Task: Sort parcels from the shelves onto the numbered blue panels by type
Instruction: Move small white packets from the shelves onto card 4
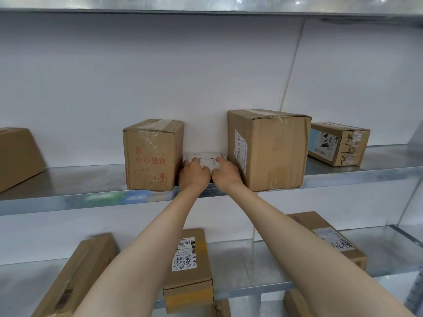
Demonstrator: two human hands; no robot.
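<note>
A small flat white parcel point(207, 157) lies at the back of the metal shelf point(68, 197), wedged between two cardboard boxes. My left hand point(194, 173) grips its left end and my right hand point(226, 172) grips its right end, fingers curled over the top. To the left stands a brown box with red print point(152, 156). To the right stands a bigger taped brown box point(272, 149). Most of the white parcel is hidden behind my hands.
A small labelled box point(338, 144) sits at the shelf's right end, another brown box point(18, 156) at the far left. On the lower shelf point(251, 284) lie several brown parcels, one with a white label point(187, 259). A white wall backs the shelves; a metal shelf runs overhead.
</note>
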